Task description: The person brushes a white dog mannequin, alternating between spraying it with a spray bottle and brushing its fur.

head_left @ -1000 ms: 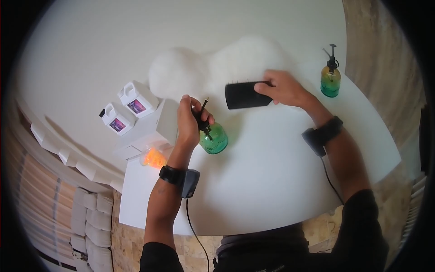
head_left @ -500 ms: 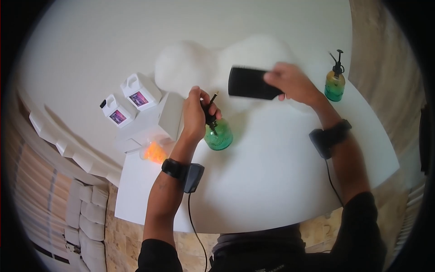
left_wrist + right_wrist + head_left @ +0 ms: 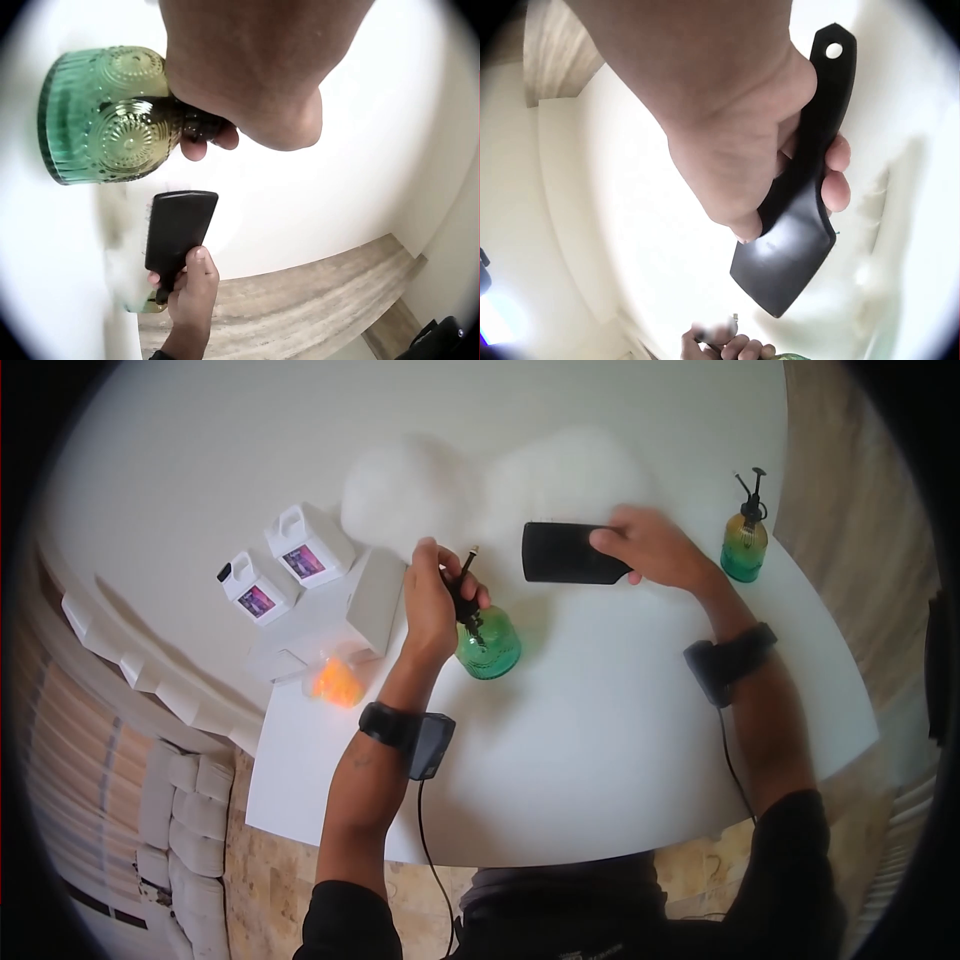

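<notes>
My left hand (image 3: 432, 605) grips a green-and-yellow glass spray bottle (image 3: 490, 647) by its black pump top, fingers curled round the neck. The left wrist view shows the bottle's embossed round patterns (image 3: 129, 140). In my right hand (image 3: 655, 550) is a black paddle hairbrush (image 3: 572, 553), held by the handle with its flat back facing up in the head view. A few bristles show along its edge in the left wrist view. Behind both hands lies a white fluffy mass with two rounded lobes (image 3: 410, 495); the brush is near its front edge.
A second spray bottle (image 3: 745, 545) stands at the table's right side. To the left are two white jugs (image 3: 312, 547) with purple labels, a white box (image 3: 375, 605) and a clear container with glowing orange contents (image 3: 337, 683). The white table (image 3: 600, 760) has a curved right edge.
The hairbrush lifts over the fluffy mass, then comes back down toward its front edge, slightly farther right. My left hand keeps its grip on the spray bottle. The head view shifts a little.
</notes>
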Action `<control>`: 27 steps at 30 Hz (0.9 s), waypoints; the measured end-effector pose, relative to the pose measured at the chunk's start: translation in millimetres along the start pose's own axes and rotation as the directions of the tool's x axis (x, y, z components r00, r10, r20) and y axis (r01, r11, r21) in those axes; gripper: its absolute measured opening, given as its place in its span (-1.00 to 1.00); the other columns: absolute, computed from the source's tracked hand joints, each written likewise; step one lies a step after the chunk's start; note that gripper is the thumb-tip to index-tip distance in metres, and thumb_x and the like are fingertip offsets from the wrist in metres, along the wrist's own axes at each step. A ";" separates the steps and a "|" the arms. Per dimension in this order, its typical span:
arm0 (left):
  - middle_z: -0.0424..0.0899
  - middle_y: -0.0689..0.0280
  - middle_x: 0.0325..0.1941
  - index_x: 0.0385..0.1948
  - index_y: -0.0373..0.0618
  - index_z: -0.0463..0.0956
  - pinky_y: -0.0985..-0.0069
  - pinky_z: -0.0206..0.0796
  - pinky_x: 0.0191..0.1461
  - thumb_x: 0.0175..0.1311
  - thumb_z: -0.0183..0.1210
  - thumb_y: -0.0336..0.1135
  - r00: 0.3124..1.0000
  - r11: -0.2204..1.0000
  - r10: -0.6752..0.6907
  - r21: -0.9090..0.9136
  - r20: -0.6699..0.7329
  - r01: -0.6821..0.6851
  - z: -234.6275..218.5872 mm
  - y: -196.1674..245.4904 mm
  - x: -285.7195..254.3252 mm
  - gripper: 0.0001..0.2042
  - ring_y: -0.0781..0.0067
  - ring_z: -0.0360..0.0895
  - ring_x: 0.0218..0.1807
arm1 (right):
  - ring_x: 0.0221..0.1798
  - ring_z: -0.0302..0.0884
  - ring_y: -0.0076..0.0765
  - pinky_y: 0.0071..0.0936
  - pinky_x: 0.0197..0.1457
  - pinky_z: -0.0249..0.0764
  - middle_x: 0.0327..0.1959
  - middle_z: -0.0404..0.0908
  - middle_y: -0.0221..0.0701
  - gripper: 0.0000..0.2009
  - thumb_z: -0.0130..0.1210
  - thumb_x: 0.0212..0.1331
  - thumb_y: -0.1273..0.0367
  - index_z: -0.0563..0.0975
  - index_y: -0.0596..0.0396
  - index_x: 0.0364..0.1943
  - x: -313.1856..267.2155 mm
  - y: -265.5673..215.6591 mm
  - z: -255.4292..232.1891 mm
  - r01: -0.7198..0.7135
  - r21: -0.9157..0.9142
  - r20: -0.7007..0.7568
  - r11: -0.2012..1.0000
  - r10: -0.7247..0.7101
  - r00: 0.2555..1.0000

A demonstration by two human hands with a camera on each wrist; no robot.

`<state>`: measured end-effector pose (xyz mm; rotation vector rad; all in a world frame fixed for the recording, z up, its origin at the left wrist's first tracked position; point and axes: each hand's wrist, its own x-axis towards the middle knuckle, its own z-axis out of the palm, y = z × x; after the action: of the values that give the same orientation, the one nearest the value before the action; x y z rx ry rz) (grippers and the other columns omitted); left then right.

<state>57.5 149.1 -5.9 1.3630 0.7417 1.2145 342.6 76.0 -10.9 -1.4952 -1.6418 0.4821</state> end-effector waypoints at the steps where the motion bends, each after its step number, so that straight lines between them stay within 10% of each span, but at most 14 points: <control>1: 0.28 0.24 -0.68 -0.46 -0.10 0.25 0.23 0.36 -0.36 0.48 -0.18 0.12 1.000 1.000 -0.003 0.008 -0.005 0.004 -4.5 -2.7 -1.1 -0.54 0.15 0.44 -0.60 | -0.62 0.47 -0.51 -0.51 -0.55 0.45 -0.48 0.45 -0.37 -0.59 0.20 0.36 0.11 0.50 0.25 -0.36 -1.7 -0.8 -0.1 -0.002 0.006 0.008 1.000 0.002 1.000; 8: 0.28 0.23 -0.68 -0.47 -0.09 0.25 0.23 0.36 -0.36 0.48 -0.18 0.13 0.999 0.998 -0.047 0.029 -0.011 0.048 -12.8 -7.3 -5.7 -0.54 0.15 0.43 -0.60 | -0.62 0.48 -0.51 -0.50 -0.55 0.47 -0.53 0.38 -0.40 -0.62 0.22 0.32 0.17 0.46 0.22 -0.46 -7.9 -6.7 -3.1 -0.063 -0.368 0.344 0.928 0.198 0.918; 10: 0.29 0.23 -0.68 -0.48 -0.10 0.25 0.23 0.35 -0.36 0.48 -0.18 0.13 1.000 1.000 -0.022 0.021 0.016 0.021 -12.8 -7.0 -5.5 -0.54 0.14 0.44 -0.60 | -0.61 0.53 -0.48 -0.47 -0.58 0.40 -0.54 0.50 -0.36 -0.56 0.25 0.31 0.06 0.52 0.22 -0.41 -5.0 -4.9 2.5 0.034 0.022 0.085 0.999 -0.036 0.996; 16: 0.30 0.23 -0.68 -0.46 -0.11 0.26 0.25 0.35 -0.34 0.50 -0.19 0.11 0.999 0.999 0.034 -0.014 0.035 -0.033 4.1 3.6 2.9 -0.54 0.15 0.47 -0.58 | -0.62 0.49 -0.53 -0.53 -0.51 0.43 -0.53 0.50 -0.39 -0.55 0.21 0.37 0.06 0.50 0.26 -0.32 -2.6 -19.7 -1.0 0.027 0.166 -0.204 0.986 0.008 0.979; 27: 0.31 0.26 -0.69 -0.44 -0.11 0.28 0.31 0.31 -0.42 0.51 -0.23 0.15 0.997 0.995 -0.003 0.099 0.074 -0.005 11.1 -2.8 1.4 -0.52 0.19 0.45 -0.62 | -0.67 0.53 -0.48 -0.50 -0.62 0.40 -0.56 0.45 -0.35 -0.60 0.27 0.29 0.14 0.43 0.19 -0.45 -14.0 -22.0 -19.9 -0.170 -0.374 0.368 0.912 0.314 0.875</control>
<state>68.9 147.4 -6.7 1.4820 0.7575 1.1344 343.6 53.1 12.6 -1.9727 -1.9457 0.7402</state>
